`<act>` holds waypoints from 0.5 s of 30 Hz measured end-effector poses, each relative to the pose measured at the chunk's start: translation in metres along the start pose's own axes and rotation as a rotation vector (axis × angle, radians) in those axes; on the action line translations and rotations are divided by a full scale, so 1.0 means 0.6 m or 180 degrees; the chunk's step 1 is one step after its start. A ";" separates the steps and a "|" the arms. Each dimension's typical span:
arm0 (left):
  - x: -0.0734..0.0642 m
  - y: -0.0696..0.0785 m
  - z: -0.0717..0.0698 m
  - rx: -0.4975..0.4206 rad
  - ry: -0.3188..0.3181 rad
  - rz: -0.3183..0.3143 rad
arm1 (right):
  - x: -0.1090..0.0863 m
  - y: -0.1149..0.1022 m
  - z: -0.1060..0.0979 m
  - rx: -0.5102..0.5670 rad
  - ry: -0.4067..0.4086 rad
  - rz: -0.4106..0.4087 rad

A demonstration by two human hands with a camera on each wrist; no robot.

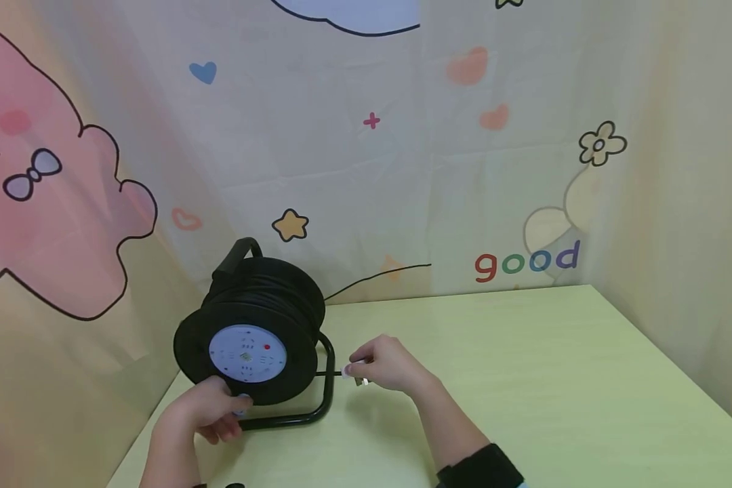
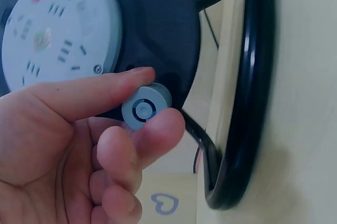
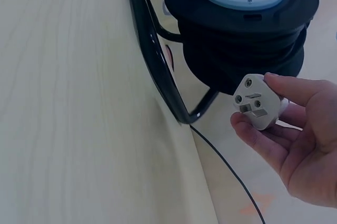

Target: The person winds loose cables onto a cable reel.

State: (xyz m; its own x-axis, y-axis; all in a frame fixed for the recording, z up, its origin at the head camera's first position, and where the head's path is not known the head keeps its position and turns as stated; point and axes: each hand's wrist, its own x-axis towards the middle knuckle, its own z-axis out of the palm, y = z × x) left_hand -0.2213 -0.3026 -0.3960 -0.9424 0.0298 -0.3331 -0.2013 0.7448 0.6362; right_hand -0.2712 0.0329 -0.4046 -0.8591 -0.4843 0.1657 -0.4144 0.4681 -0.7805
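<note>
A black cable reel (image 1: 268,291) with a round white socket panel (image 1: 247,353) stands at the left of the table on a black tubular frame (image 1: 328,379). Thumb and fingers of my left hand (image 1: 210,410) pinch the reel's small grey crank knob (image 2: 145,105), low on the front disc. To the right of the frame, my right hand (image 1: 390,366) grips a white power plug (image 3: 258,101), its pins facing away from the palm. A short stretch of black cord runs from the plug toward the reel in the head view. Black cable is wound thickly round the drum.
The pale green table (image 1: 494,379) reaches back to a printed curtain (image 1: 354,169) with hearts, stars and the word "good". Behind the reel a thin black line (image 1: 378,274) rises to the right. A small dark object (image 1: 234,485) shows at the bottom edge.
</note>
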 end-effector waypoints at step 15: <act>-0.013 -0.015 -0.025 -0.0197 0.0063 -0.0031 | 0.017 -0.011 0.037 0.0062 -0.0228 0.0216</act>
State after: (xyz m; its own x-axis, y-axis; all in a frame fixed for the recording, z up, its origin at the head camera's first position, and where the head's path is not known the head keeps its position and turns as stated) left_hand -0.2160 -0.3197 -0.3885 -0.9453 0.0090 -0.3261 -0.2262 0.7024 0.6749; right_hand -0.2706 0.0088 -0.4112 -0.8611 -0.5038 0.0690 -0.3494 0.4876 -0.8001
